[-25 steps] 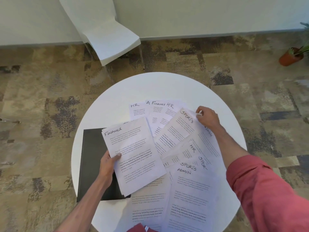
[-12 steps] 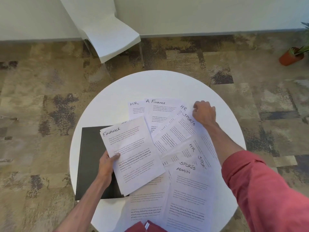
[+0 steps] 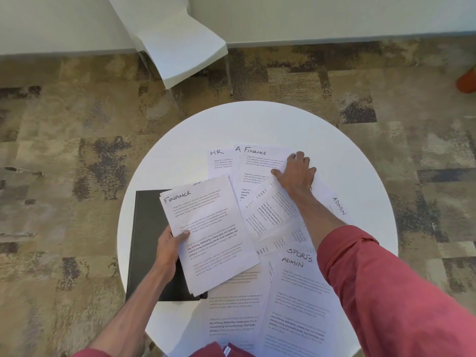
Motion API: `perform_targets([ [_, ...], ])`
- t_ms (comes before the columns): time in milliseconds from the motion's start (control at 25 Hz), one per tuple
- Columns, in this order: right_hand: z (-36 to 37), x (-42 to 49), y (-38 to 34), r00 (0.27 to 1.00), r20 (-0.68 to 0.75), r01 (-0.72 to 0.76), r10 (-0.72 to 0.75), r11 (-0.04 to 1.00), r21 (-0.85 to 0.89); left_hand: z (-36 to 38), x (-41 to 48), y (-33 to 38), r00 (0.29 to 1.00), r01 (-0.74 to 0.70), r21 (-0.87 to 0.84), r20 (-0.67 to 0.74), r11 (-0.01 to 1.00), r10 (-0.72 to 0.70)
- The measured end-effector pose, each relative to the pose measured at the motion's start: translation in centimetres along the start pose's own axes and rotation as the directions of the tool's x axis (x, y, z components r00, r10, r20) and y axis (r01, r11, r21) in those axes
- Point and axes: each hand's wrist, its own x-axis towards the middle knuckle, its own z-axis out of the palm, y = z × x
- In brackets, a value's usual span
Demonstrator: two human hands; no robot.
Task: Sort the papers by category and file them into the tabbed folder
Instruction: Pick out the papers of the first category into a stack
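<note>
My left hand (image 3: 168,247) grips a small stack of sheets headed "Finance" (image 3: 213,233) by its left edge, above the black folder (image 3: 146,228), which lies closed at the table's left. My right hand (image 3: 296,173) lies with spread fingers on overlapping sheets at the far middle, the thumb on a lifted sheet (image 3: 273,210). Next to it a second sheet headed "Finance" (image 3: 260,161) shows its top. Loose papers marked HR (image 3: 219,161), Admin (image 3: 337,204) and Sports/Admin (image 3: 296,279) are scattered over the table.
The round white table (image 3: 257,122) stands on patterned carpet. A white chair (image 3: 180,50) stands beyond it by the wall. An orange pot (image 3: 467,81) sits at the right edge of view.
My right hand has slid left from the table's right side onto the sheets beside the far Finance sheet, covering the Sports and HR headings. My left hand keeps its stack.
</note>
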Motion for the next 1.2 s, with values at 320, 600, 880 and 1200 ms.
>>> perform_targets([
  [320,-0.9,0.5,-1.2,1.0,-0.017,0.003,-0.001,0.998,0.07,0.5,-0.3,0.1,1.0,-0.004,0.0,0.018,1.0,0.004],
  [600,0.9,-0.2,-1.7,0.999,-0.022,0.024,-0.024,1.0,-0.003,0.2,0.2,-0.2,1.0,-0.006,-0.017,0.009,1.0,0.006],
  [880,0.6,-0.5,-2.5,0.999,-0.026,0.043,-0.043,0.999,-0.015,0.4,0.1,-0.2,1.0,0.001,0.001,0.007,1.0,-0.001],
  [1200,0.3,0.3,-1.1,0.994,-0.102,-0.041,0.041,0.999,0.008,0.0,0.2,-0.8,1.0,0.014,0.008,0.009,1.0,-0.014],
])
